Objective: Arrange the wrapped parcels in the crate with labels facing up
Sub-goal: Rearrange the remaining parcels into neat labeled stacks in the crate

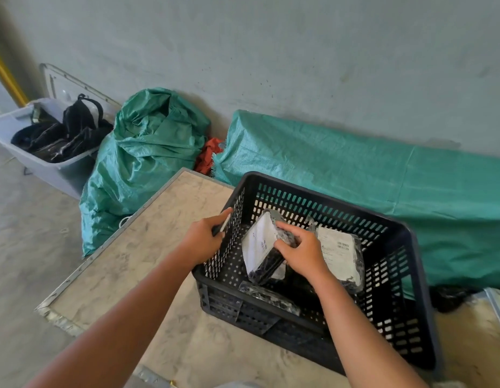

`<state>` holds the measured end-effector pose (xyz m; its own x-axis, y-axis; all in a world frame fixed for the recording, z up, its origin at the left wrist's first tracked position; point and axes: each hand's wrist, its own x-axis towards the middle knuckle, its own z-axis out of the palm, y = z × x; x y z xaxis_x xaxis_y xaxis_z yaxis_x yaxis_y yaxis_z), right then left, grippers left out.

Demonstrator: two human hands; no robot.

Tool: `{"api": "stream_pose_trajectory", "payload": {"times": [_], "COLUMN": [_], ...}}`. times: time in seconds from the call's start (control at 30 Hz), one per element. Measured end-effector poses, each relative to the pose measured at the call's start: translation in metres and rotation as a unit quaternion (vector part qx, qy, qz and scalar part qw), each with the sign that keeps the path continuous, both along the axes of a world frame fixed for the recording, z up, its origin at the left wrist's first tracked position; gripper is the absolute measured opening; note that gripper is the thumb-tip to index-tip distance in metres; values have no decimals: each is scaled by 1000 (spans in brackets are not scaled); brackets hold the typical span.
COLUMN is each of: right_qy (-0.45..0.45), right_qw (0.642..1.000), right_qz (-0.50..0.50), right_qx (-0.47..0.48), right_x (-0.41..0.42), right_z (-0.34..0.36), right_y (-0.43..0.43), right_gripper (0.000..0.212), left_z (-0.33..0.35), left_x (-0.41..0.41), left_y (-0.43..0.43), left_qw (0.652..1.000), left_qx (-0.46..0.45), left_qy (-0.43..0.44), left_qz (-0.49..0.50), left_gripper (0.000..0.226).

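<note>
I have the black perforated crate (pixel 411 289) sitting on the pale marbled counter (pixel 148 247), toward its right side. My left hand (pixel 205 239) is closed over the crate's left rim, fingers curled around the top edge of that wall. My right hand (pixel 300 252) is inside the crate, gripping a parcel (pixel 261 245) wrapped in black film; the fingers close over its upper right edge. This parcel stands tilted on its lower end, its white label turned toward the left and upward. A second parcel (pixel 340 254) lies just to the right of my right hand, leaning against the far right part of the crate's interior, its white label facing up. A third parcel (pixel 268 296) in black film lies lower, against the near wall of the crate; I cannot tell where its label faces. Behind the counter, a bulging green woven sack (pixel 142 161) stands on the floor, with a scrap of red cloth (pixel 206 156) beside it. A second green sack (pixel 369 191) lies flat along the grey wall (pixel 271 51) behind the crate. At far left, a grey plastic tub (pixel 55 172) holds dark straps and bags.
</note>
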<state>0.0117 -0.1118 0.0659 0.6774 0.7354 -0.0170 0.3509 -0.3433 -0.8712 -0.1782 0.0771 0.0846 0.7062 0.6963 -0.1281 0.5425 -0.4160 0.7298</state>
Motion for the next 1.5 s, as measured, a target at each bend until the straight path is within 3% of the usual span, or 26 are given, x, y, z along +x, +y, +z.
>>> {"api": "stream_pose_trajectory", "payload": {"times": [0.07,0.13,0.2,0.33,0.57,0.67,0.83,1.07,1.17,1.37,1.5], "right_qy": [0,6,26,69,147,174,141,96,90,83,75], "right_qw": [1000,999,998,991,975,970,972,995,994,982,975], "right_qz": [-9,-23,-29,7,47,42,-16,-23,-30,-5,-37], "right_qx": [13,26,56,112,160,165,185,23,-50,-172,-206], "right_x": [4,9,16,30,42,46,48,40,43,41,30], "right_z": [15,32,49,86,129,133,115,58,30,-7,-29], "right_y": [-12,-24,-35,-52,-64,-65,-56,-42,-25,8,19], "right_gripper": [47,47,48,42,43,44,38,85,102,104,100], "left_z": [3,8,17,47,81,80,62,20,-1,-46,-75], "left_x": [0,2,5,18,35,37,49,78,97,121,112], "left_y": [-3,-7,-13,-29,-40,-41,-41,-25,-21,-17,-12], "left_qw": [999,991,987,981,908,898,898,919,947,976,973], "left_qx": [26,117,154,6,-240,-267,-299,-296,-246,-206,-185], "left_qy": [16,57,6,-170,-263,-276,-283,-255,-201,-58,36], "left_qz": [-7,-28,-43,-93,-222,-213,-156,-51,-51,-33,-134], "left_gripper": [67,62,55,53,48,46,44,46,47,54,79]}}
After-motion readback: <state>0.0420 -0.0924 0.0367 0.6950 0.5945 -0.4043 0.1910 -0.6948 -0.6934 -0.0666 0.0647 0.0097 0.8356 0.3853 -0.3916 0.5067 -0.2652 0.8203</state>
